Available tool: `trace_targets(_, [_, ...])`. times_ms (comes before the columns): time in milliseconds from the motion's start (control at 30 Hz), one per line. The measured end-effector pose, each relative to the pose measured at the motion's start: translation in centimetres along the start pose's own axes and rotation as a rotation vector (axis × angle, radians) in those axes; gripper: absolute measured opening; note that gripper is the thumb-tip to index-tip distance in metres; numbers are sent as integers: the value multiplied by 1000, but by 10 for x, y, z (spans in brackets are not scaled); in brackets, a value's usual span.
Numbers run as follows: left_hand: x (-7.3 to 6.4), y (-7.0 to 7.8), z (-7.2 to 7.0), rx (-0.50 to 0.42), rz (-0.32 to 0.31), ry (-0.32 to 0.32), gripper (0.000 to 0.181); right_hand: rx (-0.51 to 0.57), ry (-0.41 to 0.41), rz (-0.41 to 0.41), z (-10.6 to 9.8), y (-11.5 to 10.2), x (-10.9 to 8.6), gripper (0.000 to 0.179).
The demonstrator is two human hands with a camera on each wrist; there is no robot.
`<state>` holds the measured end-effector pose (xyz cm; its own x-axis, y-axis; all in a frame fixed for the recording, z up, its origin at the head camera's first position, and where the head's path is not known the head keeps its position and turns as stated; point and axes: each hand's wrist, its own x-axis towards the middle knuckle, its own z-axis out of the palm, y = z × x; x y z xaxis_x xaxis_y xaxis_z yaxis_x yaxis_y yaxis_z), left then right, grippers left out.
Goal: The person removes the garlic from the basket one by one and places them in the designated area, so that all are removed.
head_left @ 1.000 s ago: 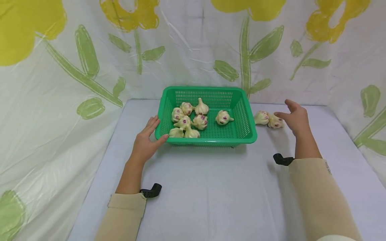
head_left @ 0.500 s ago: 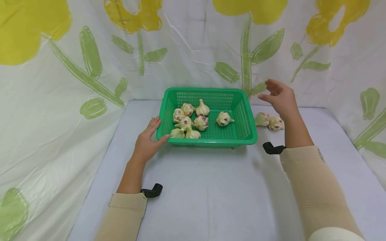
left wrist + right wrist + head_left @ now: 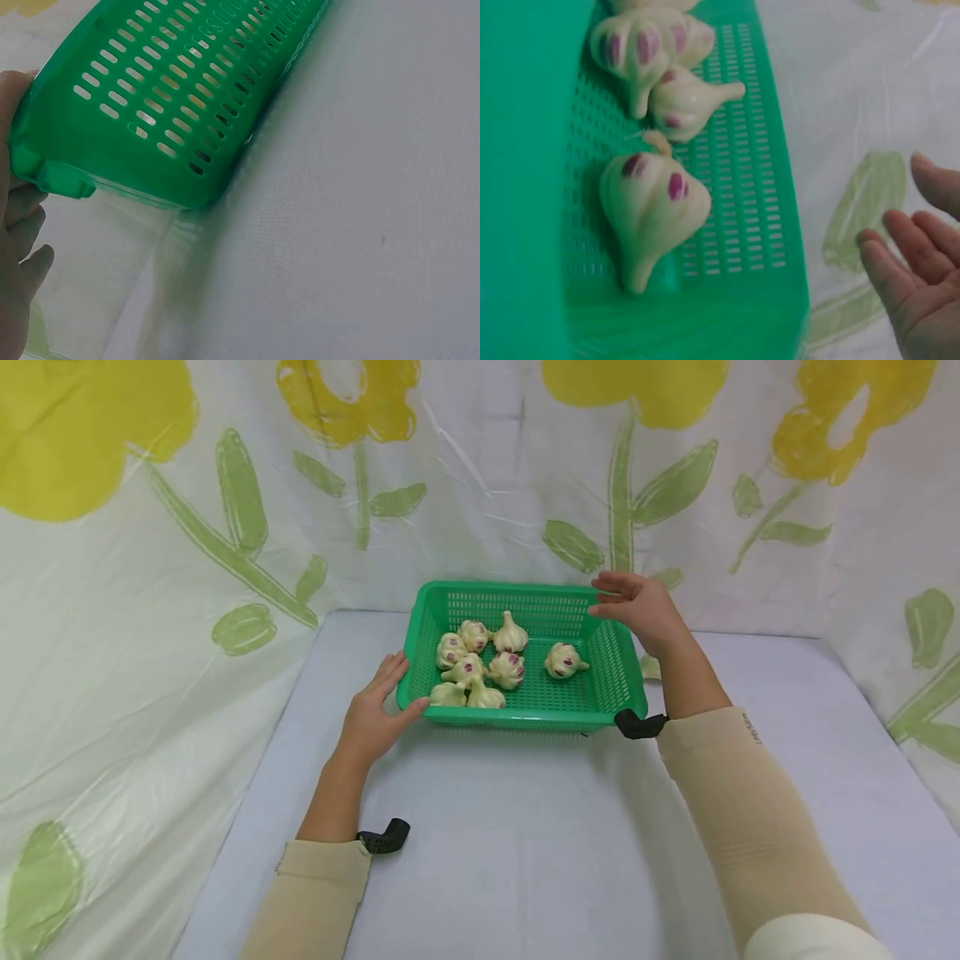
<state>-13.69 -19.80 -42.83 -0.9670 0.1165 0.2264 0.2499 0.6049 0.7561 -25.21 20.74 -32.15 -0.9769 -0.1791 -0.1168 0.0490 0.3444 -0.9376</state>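
Note:
A green plastic basket [image 3: 525, 718] holds several garlic bulbs [image 3: 467, 668], most of them clustered in its left half. One garlic bulb [image 3: 562, 660] lies apart on the right side; it shows large in the right wrist view. My left hand [image 3: 371, 718] rests at the basket's front left corner, thumb at the front rim and fingers stretched along the left side. Over the basket's back right corner is my right hand [image 3: 647, 614], fingers extended and nothing held. Part of another garlic bulb [image 3: 650, 668] shows on the table between the basket and the right wrist.
The basket stands near the back of a table with a white cloth [image 3: 480, 843]. Behind it hangs a pale curtain [image 3: 480, 468] with yellow flowers and green leaves. A black camera mount sits on each wrist.
My right hand has moved left from beside the garlic bulbs on the table to above the basket's back right corner, its arm now covering most of them. The left hand stays at the basket.

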Motion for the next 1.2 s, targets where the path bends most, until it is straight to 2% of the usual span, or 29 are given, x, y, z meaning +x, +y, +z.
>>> trace_targets(233, [-1,1,-2,-8,5,5,76,-204,-147,122,8,0,9,66])
trace_targets(400, [0,-1,-1,-6,-1,2,76,-257,-218,185,9,0,18,61])
trace_targets(500, [-1,-2,0,-8,-7,-6,76,-253,-257,211,9,2,24,56])
trace_targets(700, [-2,0,1,-15,4,3,74,-139,-317,276,13,9,36,53])
trace_targets(933, [0,0,1,-20,17,4,74,-178,-396,228,12,16,41,56])
trace_targets(1067, [0,2,0,-17,12,6,73,-171,-373,203,14,18,41,51])
trace_targets(1200, [-1,2,-1,-14,5,8,73,-216,-363,186,18,17,44,52])
